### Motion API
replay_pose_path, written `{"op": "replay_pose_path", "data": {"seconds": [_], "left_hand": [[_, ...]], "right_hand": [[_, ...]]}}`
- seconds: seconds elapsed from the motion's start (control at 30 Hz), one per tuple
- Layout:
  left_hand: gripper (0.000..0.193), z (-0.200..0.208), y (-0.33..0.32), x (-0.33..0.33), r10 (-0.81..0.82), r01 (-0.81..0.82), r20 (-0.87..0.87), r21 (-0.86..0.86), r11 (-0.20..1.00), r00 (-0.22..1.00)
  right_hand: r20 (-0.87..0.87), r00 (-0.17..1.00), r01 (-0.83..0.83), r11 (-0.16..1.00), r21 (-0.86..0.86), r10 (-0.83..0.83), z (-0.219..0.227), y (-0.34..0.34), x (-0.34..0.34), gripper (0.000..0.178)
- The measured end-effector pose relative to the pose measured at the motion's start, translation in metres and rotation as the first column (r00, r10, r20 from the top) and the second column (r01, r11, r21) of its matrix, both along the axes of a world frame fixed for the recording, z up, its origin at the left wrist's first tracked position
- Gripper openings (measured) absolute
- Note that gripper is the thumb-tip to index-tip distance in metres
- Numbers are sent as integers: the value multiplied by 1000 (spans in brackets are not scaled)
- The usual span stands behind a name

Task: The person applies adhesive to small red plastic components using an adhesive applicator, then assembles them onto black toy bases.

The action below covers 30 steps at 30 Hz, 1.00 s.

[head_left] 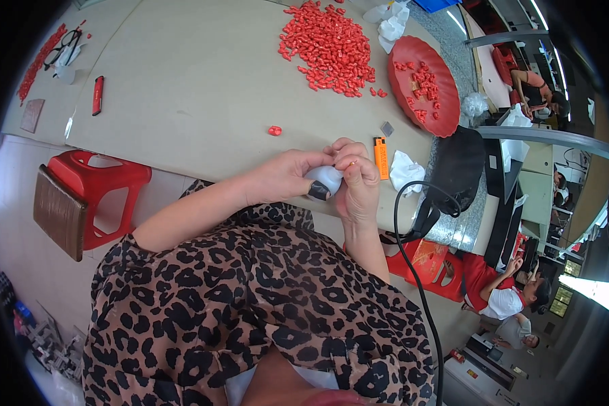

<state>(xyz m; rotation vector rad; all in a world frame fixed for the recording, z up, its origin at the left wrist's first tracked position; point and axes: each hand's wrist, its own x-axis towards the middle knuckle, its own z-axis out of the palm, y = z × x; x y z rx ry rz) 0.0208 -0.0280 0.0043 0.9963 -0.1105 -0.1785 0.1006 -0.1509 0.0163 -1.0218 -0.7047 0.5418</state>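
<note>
My left hand is wrapped round a small, pale, rounded squeeze bottle with a dark patch on its side. The bottle's narrow end meets the fingers of my right hand, just past the table's near edge. Those fingers are pinched together, and a tiny gold-coloured bit shows at their tips; its kind is too small to make out. A single red piece lies on the table beyond my left hand. To the right of my right hand are an orange lighter and a crumpled white tissue.
A large heap of small red pieces covers the far table, beside a scalloped red tray holding more. A black bag with a cable sits at right. A red lighter lies left, above a red stool. Other people sit far right.
</note>
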Motion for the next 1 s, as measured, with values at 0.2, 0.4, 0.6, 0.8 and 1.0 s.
{"op": "replay_pose_path", "data": {"seconds": [0.2, 0.4, 0.6, 0.8, 1.0], "left_hand": [[41, 0, -3, 1, 18, -17, -37, 24, 1000, 999], [39, -6, -1, 3, -47, 46, 34, 31, 998, 998], [34, 18, 2, -6, -283, 287, 57, -73, 955, 957], [31, 24, -8, -9, -398, 401, 58, -57, 914, 916], [31, 32, -11, -11, -542, 544, 66, -193, 817, 838]], "right_hand": [[36, 984, 177, 983, -44, -176, 7, 2, -10, 14], [74, 993, 103, 984, -145, -93, 15, -9, -10, 17], [105, 976, -174, 974, -145, 190, 32, -27, 4, 26], [27, 937, -347, 936, -57, 349, 41, -23, 1, 21], [18, 946, -319, 940, -120, 323, 52, -20, -9, 26]]}}
